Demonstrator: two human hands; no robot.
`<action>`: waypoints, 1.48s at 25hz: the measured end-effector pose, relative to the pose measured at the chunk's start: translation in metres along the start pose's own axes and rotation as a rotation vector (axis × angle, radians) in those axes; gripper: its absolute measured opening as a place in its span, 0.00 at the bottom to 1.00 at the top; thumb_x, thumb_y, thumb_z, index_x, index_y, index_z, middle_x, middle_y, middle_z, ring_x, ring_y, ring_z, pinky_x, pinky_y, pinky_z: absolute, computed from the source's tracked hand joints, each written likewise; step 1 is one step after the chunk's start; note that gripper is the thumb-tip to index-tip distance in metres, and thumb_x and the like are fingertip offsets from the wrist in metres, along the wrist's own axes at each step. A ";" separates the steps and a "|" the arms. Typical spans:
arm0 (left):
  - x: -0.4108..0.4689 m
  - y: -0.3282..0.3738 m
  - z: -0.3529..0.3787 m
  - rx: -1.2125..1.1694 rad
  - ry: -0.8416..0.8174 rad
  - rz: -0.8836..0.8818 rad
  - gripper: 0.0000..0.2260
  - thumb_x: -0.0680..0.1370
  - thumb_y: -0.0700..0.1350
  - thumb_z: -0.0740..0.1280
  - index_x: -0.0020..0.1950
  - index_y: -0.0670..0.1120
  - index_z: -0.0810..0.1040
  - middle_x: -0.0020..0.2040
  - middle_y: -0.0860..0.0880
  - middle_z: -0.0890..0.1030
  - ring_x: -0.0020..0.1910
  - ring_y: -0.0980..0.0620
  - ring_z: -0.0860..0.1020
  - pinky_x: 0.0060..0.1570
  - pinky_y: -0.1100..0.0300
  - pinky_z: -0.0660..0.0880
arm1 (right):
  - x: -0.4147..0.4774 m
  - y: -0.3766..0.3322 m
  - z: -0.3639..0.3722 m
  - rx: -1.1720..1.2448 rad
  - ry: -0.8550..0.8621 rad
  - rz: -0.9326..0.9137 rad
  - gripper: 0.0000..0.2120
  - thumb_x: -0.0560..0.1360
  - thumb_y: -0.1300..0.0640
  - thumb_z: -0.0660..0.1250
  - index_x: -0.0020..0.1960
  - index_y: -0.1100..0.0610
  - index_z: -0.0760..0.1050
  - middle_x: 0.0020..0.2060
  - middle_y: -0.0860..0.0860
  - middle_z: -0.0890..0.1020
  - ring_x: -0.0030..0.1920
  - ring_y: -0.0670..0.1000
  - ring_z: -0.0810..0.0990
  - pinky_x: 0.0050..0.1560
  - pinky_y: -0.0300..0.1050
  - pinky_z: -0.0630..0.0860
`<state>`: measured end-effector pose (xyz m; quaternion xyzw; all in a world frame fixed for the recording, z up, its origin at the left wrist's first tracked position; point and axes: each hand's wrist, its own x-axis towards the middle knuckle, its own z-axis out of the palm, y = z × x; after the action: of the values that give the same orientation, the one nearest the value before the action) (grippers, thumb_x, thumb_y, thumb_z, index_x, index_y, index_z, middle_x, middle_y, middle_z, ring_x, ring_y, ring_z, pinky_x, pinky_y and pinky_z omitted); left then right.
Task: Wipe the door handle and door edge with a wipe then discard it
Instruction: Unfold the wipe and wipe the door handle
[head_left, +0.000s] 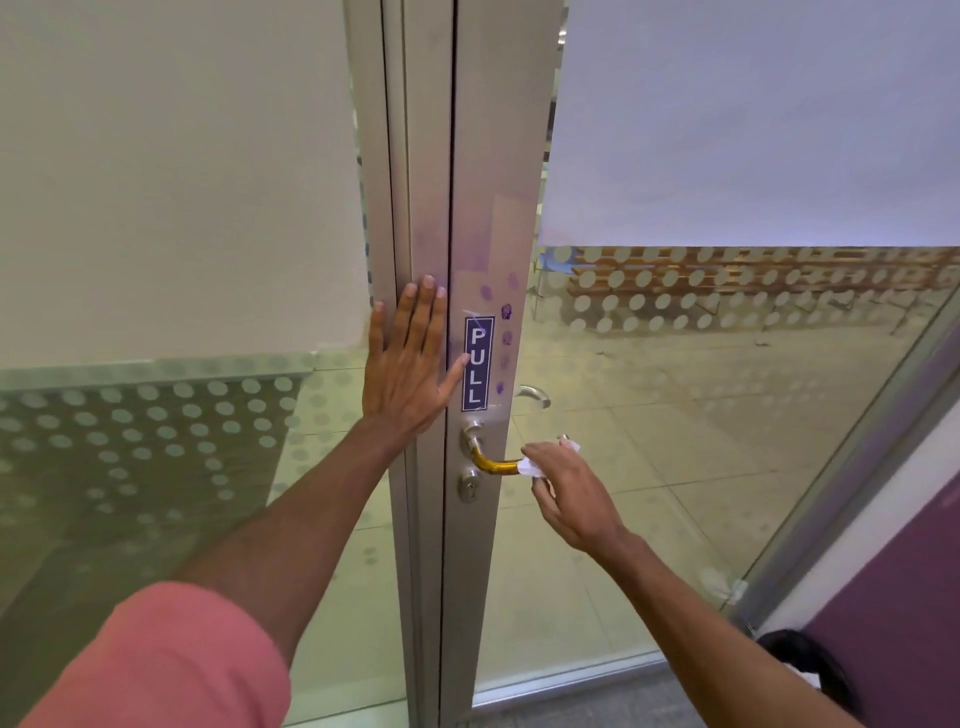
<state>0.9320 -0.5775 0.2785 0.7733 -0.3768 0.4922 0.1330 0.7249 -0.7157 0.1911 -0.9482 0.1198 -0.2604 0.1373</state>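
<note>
A metal lever door handle (493, 464) with a yellowish wrapped grip sticks out of the grey door edge (485, 249), below a blue PULL sticker (478, 364). My right hand (569, 493) is closed around the handle's outer end with a white wipe (532, 466) pressed against it; wipe ends show above and below my fingers. My left hand (410, 358) lies flat with fingers spread on the frame just left of the door edge, thumb touching the sticker. A keyhole (469, 488) sits under the handle.
Frosted glass panels with dot patterns flank the door on both sides. A second handle (535, 395) shows through the glass on the far side. A black bin (805, 670) with a white liner stands at the lower right beside a purple wall.
</note>
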 end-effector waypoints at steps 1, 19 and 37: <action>0.000 0.000 0.001 0.004 0.002 -0.001 0.38 0.81 0.64 0.51 0.79 0.43 0.38 0.79 0.46 0.31 0.78 0.51 0.32 0.76 0.49 0.32 | -0.004 -0.003 0.006 -0.049 0.040 -0.010 0.16 0.78 0.56 0.61 0.63 0.61 0.75 0.57 0.55 0.80 0.59 0.55 0.77 0.73 0.52 0.63; -0.001 0.000 0.010 -0.030 0.076 0.012 0.37 0.81 0.64 0.50 0.79 0.44 0.36 0.78 0.48 0.30 0.78 0.51 0.34 0.76 0.48 0.32 | 0.019 -0.048 0.056 -0.283 0.120 -0.192 0.37 0.56 0.63 0.83 0.64 0.59 0.77 0.63 0.54 0.80 0.63 0.52 0.79 0.63 0.50 0.75; -0.002 0.001 0.016 -0.021 0.108 0.019 0.37 0.81 0.63 0.52 0.79 0.44 0.38 0.79 0.48 0.32 0.79 0.50 0.36 0.77 0.47 0.33 | -0.007 0.006 0.034 -0.128 0.231 -0.111 0.18 0.76 0.68 0.66 0.65 0.61 0.76 0.62 0.55 0.80 0.65 0.55 0.76 0.68 0.54 0.71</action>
<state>0.9418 -0.5863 0.2685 0.7404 -0.3817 0.5306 0.1567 0.7361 -0.7126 0.1575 -0.9239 0.0985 -0.3667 0.0471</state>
